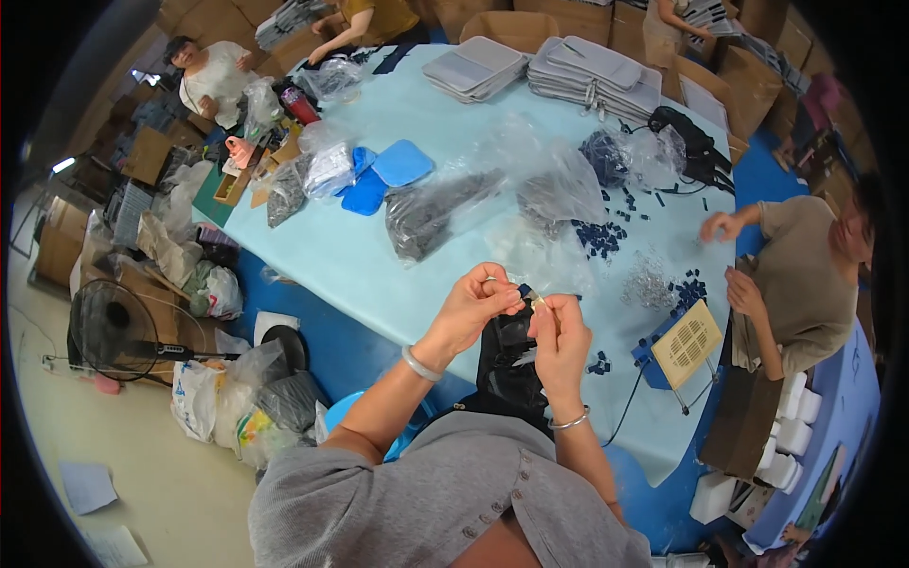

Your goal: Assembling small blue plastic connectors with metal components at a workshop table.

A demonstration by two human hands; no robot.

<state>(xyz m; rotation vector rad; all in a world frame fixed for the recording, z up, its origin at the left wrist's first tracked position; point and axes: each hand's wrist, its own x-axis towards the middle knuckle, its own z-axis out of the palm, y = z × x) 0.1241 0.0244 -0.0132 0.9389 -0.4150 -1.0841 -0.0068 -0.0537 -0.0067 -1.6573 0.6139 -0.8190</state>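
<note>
Metallic, tiny clip-like part (537, 301) was pinched between closed fingertips of left hand (473, 305) and right hand (561, 333), above the pale-blue table's (379, 275) near edge; judged light, rigid, best gripped by its edges.

Pale blue tabletop (379, 256); bright blue pads (386, 175); stacked grey cases (587, 71); scattered dark navy small parts (598, 237); black bag (507, 364); clear plastic bags (530, 185); cream slotted box (687, 344).
</note>
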